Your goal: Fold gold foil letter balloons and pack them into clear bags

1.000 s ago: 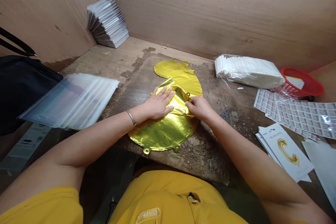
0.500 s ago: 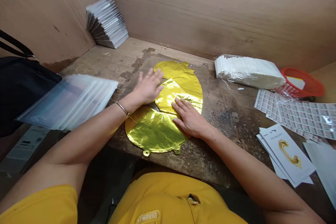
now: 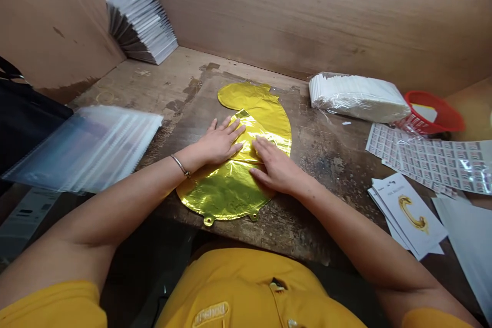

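Pressing both palms down, a person at the front edge of the wooden tabletop (image 3: 142, 79) holds a gold foil balloon (image 3: 230, 192) flat on a dark, worn board (image 3: 196, 118). The balloon lies mid-table, its round lobe near the front edge and its upper part curving toward the back, with a folded-over flap (image 3: 246, 136) doubled across its middle. The left hand (image 3: 221, 141) rests with its fingers spread, bearing on the flap, while the right hand (image 3: 274, 168) lies on the fold with its fingers close together. Neither pinches anything; the flat palms seem to be what keeps the springy foil from lifting. Supplies sit off to the sides, apparently to leave the board free: clear plastic sleeves (image 3: 84, 148) near the left edge, a stack of packaged cards (image 3: 140, 23) in the back left corner, and sheets of printed labels (image 3: 430, 159) and header cards showing a gold letter C (image 3: 407, 215) toward the right edge.
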`<action>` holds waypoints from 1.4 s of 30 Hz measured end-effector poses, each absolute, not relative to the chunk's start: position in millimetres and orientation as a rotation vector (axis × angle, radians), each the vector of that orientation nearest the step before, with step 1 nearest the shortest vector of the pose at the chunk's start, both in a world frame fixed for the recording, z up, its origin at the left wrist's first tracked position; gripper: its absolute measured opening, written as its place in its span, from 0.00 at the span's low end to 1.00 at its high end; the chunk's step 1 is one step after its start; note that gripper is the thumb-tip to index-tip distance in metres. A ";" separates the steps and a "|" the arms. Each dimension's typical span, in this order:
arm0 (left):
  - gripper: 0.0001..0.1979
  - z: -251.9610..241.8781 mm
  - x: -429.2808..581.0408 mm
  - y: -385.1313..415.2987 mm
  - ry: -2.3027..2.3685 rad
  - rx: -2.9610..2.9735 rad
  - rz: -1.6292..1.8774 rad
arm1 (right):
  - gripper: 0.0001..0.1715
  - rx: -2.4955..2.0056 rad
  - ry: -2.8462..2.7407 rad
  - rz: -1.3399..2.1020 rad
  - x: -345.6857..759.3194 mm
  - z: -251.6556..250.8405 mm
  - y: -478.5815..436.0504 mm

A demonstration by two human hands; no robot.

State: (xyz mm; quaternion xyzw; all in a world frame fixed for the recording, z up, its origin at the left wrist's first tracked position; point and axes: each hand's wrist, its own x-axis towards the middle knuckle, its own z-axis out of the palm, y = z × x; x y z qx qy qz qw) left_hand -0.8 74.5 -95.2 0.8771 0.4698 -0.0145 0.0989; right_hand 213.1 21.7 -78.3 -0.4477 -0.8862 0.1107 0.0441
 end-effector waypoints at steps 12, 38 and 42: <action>0.18 -82.6 4.1 31.2 1.354 2.712 0.668 | 0.25 -1.702 -2.779 0.082 193.6 -52.8 -10.4; 0.09 -83.4 -12.1 -6.3 1.689 2.220 0.448 | 0.17 -1.942 -2.239 0.321 208.6 -73.5 -6.0; 0.09 -83.3 -12.9 -0.9 1.607 2.314 0.370 | 0.19 -2.003 -2.334 0.226 203.3 -72.5 -0.6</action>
